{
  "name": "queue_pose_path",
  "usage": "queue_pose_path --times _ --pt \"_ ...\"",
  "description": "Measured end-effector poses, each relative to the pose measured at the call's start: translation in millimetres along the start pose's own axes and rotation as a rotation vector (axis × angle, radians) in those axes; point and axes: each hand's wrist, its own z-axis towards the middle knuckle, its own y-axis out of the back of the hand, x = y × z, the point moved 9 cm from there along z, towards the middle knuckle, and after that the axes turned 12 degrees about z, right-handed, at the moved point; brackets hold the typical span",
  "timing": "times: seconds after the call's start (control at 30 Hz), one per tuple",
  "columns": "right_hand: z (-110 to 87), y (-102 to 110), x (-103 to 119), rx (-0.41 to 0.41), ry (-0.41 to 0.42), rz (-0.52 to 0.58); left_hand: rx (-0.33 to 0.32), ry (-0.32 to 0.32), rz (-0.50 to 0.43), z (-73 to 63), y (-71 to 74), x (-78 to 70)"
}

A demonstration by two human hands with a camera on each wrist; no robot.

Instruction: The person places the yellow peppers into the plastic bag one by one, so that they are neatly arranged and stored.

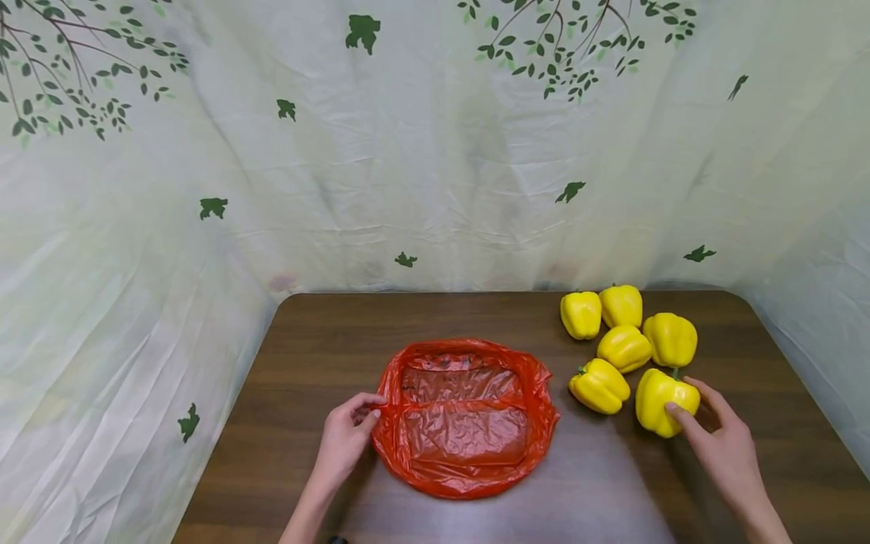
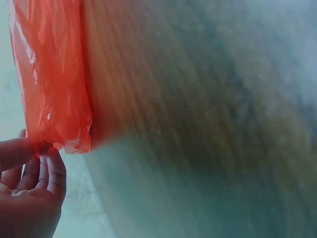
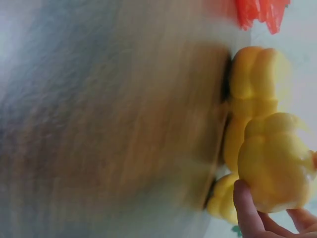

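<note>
A red plastic bag (image 1: 469, 482) lies on the table with its mouth spread wide and its rim rolled outward. My left hand (image 1: 345, 438) pinches the bag's left rim between thumb and fingers; the left wrist view shows the pinched film of the bag (image 2: 54, 84) close up. On the right, my right hand (image 1: 727, 449) holds a yellow bell pepper (image 1: 655, 404), thumb on its near side and fingers round its right side. In the right wrist view this pepper (image 3: 275, 163) stands in front of other peppers.
Several more yellow bell peppers (image 1: 624, 349) are grouped at the table's back right, beyond the held one. The brown wooden table (image 1: 326, 325) has rounded far corners. A pale curtain (image 1: 435, 151) with a leaf print hangs behind and at both sides.
</note>
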Motion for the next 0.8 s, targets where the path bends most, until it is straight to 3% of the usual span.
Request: queue_pose_path --times 0.57,0.8 --pt "-7.9 -12.9 44.4 -0.019 0.161 0.073 0.033 0.044 0.004 0.3 -1.2 3.3" --pt "-8.9 -29.4 59.1 0.023 0.228 0.095 0.024 0.011 0.002 1.4 1.4 -1.0"
